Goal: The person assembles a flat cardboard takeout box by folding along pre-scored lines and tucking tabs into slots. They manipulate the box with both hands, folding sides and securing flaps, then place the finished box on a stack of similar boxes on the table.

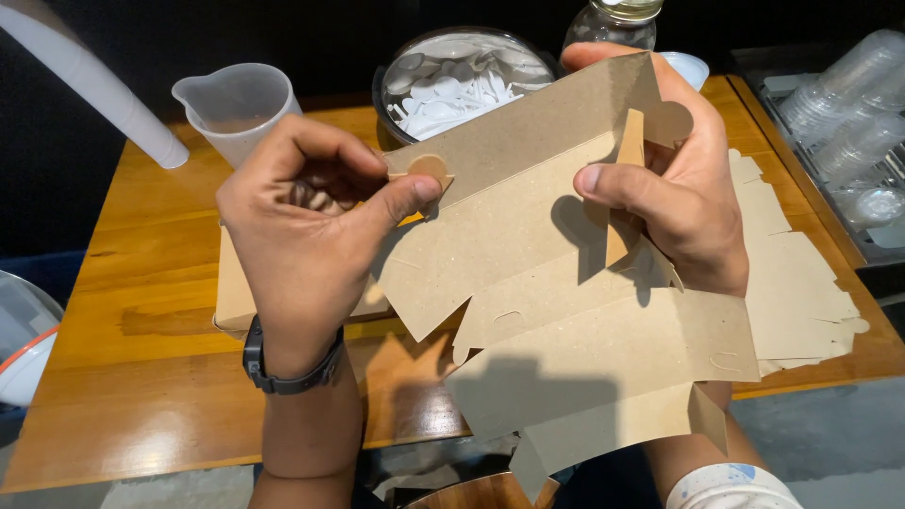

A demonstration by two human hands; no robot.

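Head view: two hands (311, 226), one carton blank (547, 283).

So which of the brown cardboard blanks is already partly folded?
The one held up in both hands, its flaps bent. The stack at the table's right edge still lies flat.

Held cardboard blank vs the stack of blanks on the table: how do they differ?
The held cardboard blank is lifted off the wooden table and partly folded, panels bent, gripped by the left hand and right hand. The stack of blanks lies flat, unfolded, untouched. Both are plain brown card with cut tabs.
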